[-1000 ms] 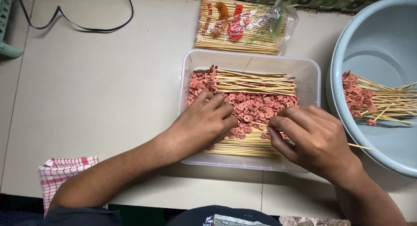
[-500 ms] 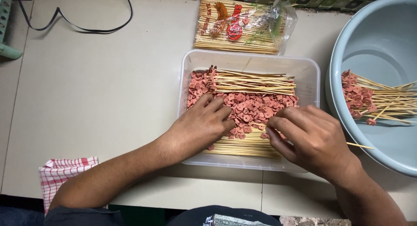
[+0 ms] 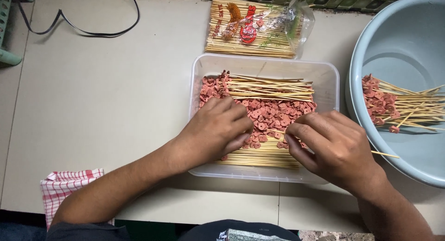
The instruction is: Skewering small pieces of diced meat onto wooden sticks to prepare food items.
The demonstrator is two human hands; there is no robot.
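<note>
A clear plastic tub (image 3: 204,65) holds small pink sausage pieces (image 3: 271,113), loaded skewers at its far side and bare bamboo skewers (image 3: 259,156) at its near side. My left hand (image 3: 218,130) rests in the tub, fingertips curled down among the pink pieces. My right hand (image 3: 331,146) pinches a thin bamboo skewer (image 3: 384,154); its tail pokes out to the right, and its tip is hidden by my fingers.
A pale blue basin (image 3: 408,51) on the right holds finished skewers (image 3: 403,109). A plastic-wrapped pack of bamboo skewers (image 3: 252,28) lies behind the tub. A red checked cloth (image 3: 69,185) sits at the near left edge; a black cable (image 3: 88,30) loops at the far left.
Both hands have stayed over the tub, with only small finger movements among the pink pieces. The skewer still sticks out to the right of my right hand.
</note>
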